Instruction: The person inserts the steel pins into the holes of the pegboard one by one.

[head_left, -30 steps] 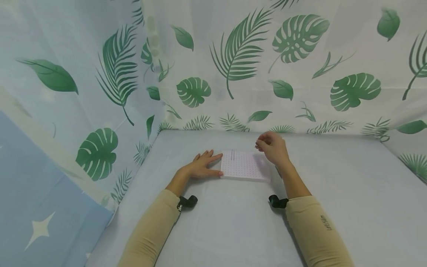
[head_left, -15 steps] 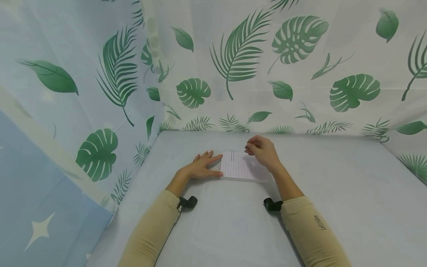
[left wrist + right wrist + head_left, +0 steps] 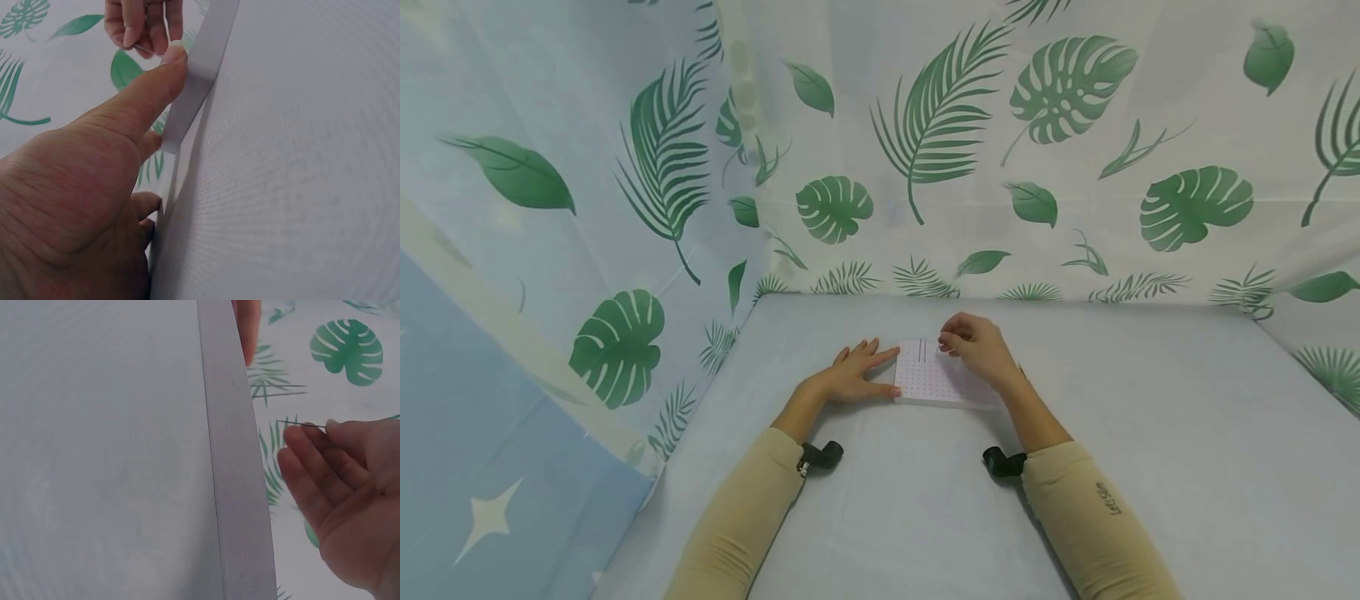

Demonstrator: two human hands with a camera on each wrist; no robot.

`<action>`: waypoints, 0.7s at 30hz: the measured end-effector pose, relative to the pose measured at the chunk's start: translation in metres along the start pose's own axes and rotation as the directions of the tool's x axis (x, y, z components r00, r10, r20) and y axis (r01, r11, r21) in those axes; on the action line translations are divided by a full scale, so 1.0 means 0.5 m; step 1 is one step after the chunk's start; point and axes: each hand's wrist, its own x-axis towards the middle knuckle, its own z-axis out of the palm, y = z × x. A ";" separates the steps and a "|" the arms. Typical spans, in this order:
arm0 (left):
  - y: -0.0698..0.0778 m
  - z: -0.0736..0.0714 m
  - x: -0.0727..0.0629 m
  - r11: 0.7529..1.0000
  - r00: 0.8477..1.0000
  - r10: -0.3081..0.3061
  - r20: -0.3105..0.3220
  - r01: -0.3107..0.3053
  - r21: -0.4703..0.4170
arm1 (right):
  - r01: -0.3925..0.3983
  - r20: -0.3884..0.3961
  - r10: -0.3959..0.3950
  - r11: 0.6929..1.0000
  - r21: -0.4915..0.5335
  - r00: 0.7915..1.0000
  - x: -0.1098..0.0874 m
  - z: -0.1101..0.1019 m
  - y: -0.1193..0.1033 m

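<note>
A flat white board (image 3: 936, 383) with a grid of small dots lies on the table. Two thin dark pins (image 3: 922, 350) stand upright in it near its far left corner. My left hand (image 3: 852, 374) lies spread at the board's left side, thumb and index fingertip touching that edge. Above the board, my right hand (image 3: 981, 346) pinches another thin needle-like pin (image 3: 297, 423) between thumb and index finger. In the right wrist view this pin points toward the board, its tip apart from the top surface, beside the two standing pins (image 3: 281, 390).
A pale cloth covers the table (image 3: 910, 500). Behind it hangs a white curtain (image 3: 1075, 225) with green leaves, and a blue one (image 3: 512, 417) hangs on the left. Black wrist cameras (image 3: 1003, 462) sit on both forearms.
My right hand has moved left and slightly down, from the board's far right corner to close beside the standing pins, carrying the pinched pin. My left hand has stayed at the board's edge.
</note>
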 end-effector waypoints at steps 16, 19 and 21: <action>0.001 -0.001 -0.004 1.000 1.000 0.002 -0.005 -0.002 0.000 | 0.010 0.062 -0.003 0.994 -0.113 0.998 -0.002 0.023 0.005; 0.002 -0.001 -0.004 1.000 1.000 0.001 -0.006 -0.001 0.002 | 0.015 0.057 -0.008 0.992 -0.128 0.998 -0.001 0.024 0.004; 0.003 -0.001 -0.005 1.000 1.000 0.000 -0.007 0.000 0.003 | 0.025 0.056 -0.017 0.991 -0.134 0.998 -0.001 0.024 0.005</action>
